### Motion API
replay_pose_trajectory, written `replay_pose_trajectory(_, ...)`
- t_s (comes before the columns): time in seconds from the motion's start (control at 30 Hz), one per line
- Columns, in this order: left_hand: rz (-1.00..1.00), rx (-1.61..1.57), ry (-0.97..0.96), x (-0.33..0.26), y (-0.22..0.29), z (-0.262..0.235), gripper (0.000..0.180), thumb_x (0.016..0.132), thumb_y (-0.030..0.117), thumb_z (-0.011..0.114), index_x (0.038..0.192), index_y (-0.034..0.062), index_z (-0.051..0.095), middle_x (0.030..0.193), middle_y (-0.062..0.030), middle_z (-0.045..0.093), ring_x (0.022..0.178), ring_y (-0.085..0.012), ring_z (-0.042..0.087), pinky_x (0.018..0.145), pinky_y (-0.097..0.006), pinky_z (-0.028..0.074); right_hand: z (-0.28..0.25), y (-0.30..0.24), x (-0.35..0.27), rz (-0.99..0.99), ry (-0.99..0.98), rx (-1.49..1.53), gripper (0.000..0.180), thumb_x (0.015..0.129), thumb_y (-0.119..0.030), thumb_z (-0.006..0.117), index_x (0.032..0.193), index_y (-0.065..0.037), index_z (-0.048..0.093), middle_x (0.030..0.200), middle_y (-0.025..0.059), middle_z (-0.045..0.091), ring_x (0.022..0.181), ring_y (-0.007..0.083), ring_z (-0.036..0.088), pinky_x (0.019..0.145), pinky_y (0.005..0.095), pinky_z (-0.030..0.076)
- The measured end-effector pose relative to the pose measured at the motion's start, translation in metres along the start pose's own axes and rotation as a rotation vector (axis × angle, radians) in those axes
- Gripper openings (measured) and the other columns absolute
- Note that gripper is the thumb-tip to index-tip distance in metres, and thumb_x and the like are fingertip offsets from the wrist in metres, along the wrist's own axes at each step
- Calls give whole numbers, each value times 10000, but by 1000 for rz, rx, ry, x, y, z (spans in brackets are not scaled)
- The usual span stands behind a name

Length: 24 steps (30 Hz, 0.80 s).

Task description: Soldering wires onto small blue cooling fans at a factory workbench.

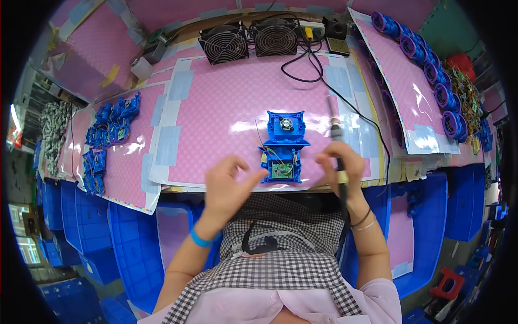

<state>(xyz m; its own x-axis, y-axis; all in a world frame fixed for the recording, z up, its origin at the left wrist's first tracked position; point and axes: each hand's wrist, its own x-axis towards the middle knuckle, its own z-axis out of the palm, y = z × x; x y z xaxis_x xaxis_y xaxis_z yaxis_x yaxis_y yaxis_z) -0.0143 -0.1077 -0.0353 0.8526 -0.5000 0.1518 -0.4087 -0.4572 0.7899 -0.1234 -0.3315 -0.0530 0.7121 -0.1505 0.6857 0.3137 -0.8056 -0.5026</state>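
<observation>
A blue plastic housing [285,141] lies on the pink mat near the bench's front edge, with a small round motor part at its top and a green circuit board [280,171] with thin wires at its bottom. My left hand [229,183] rests just left of the board, fingers spread, one fingertip touching the housing's lower left corner. My right hand [341,171] grips a soldering iron [335,141] like a pen; its tip points up and away from the housing, and its black cord runs to the back of the bench.
Two black fans [249,40] and a soldering station [335,33] stand at the back. Piles of blue housings [110,127] lie at the left, purple rings [426,70] line the right. Blue bins [135,243] sit below the bench edge.
</observation>
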Motion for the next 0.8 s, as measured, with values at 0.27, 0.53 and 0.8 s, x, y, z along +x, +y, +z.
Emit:
replay_pose_trajectory(0.27,-295,-1348,-337,48,-2,-16,224,987,152,463,1120,15,581,705,3,556,548,-32,365,524,-204,298,-13,1,-23,672,214,682,415,1001,-368,483,1145,12,571,913,79,594,751,112,528,714,250,446)
replay_pose_trajectory(0.53,80,-438,-43,54,-13,33,203,944,104,511,1079,39,647,805,-14,535,615,-54,444,549,-204,342,4,-21,-14,674,232,418,178,864,-37,619,1004,61,666,772,99,659,620,131,622,567,227,483)
replay_pose_trajectory(0.8,326,115,31,64,1,41,168,767,-43,616,894,18,707,767,-86,611,635,-170,609,581,-291,486,16,-6,-16,746,226,545,207,881,-35,627,1061,59,663,807,109,679,638,133,645,594,221,517)
